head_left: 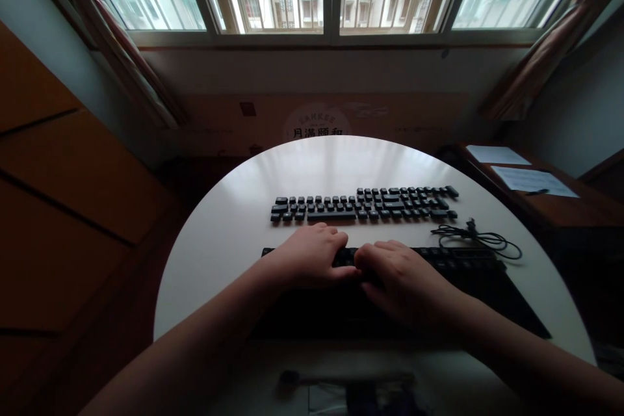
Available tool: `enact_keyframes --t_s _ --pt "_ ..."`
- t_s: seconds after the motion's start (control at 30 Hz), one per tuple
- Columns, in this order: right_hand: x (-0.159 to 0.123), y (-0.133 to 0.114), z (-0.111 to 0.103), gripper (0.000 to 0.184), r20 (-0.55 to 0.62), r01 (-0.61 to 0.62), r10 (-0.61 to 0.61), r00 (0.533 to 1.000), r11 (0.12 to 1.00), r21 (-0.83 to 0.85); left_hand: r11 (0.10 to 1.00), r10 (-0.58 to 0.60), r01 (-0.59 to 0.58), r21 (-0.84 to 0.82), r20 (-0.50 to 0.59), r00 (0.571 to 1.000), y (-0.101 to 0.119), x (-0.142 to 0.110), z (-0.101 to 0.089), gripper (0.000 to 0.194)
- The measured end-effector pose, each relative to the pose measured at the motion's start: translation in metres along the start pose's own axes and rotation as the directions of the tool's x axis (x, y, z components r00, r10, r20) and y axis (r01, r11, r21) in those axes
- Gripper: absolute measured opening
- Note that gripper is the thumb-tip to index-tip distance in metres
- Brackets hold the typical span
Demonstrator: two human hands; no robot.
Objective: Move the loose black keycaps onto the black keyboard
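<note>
A black keyboard (468, 266) lies across the near part of a round white table (224, 234). My left hand (307, 257) and my right hand (400, 276) rest side by side on its upper middle, fingers curled down and pressed onto the keys. What lies under the fingertips is hidden. Beyond the keyboard, several loose black keycaps (365, 203) are laid out on the table in rows matching a keyboard layout. The keyboard's black cable (478, 238) lies coiled on the table at its right end.
A small dark tool-like object (290, 377) lies at the table's near edge. A wooden side desk (560, 205) with papers (531, 181) and a pen stands to the right. Orange cabinets are on the left; a window and curtains are behind.
</note>
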State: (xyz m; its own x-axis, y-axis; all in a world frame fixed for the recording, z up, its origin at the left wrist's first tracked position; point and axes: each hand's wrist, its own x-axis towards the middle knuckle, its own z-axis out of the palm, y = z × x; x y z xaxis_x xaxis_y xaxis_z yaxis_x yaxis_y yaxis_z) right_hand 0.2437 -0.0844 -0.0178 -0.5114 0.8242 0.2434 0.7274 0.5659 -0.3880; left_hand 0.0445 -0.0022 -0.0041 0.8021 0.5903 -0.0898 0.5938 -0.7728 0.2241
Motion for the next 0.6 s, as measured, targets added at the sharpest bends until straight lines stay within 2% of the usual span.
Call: enact_keyframes --t_s 0.13,0.3,0.47,0.6 --pt "0.001 -0.001 0.000 0.021 0.011 -0.014 0.014 1.000 1.000 -0.028 1.000 -0.011 0.011 -0.005 -0.006 1.000 0.001 -0.002 -0.001 0.046" --pt "-0.001 0.000 -0.007 0.027 0.014 -0.024 0.025 1.000 0.999 -0.023 0.999 -0.040 0.040 -0.009 0.000 0.999 0.003 -0.001 0.000 0.045" --pt "-0.005 0.010 -0.026 0.021 -0.151 -0.095 0.100 0.983 0.995 0.044 0.993 -0.110 0.111 -0.032 0.032 0.993 0.005 0.003 -0.001 0.053" --pt "-0.006 0.017 -0.037 0.022 -0.158 -0.199 0.203 0.966 0.979 0.041 0.987 -0.146 0.151 -0.057 0.083 0.986 0.006 0.004 -0.004 0.060"
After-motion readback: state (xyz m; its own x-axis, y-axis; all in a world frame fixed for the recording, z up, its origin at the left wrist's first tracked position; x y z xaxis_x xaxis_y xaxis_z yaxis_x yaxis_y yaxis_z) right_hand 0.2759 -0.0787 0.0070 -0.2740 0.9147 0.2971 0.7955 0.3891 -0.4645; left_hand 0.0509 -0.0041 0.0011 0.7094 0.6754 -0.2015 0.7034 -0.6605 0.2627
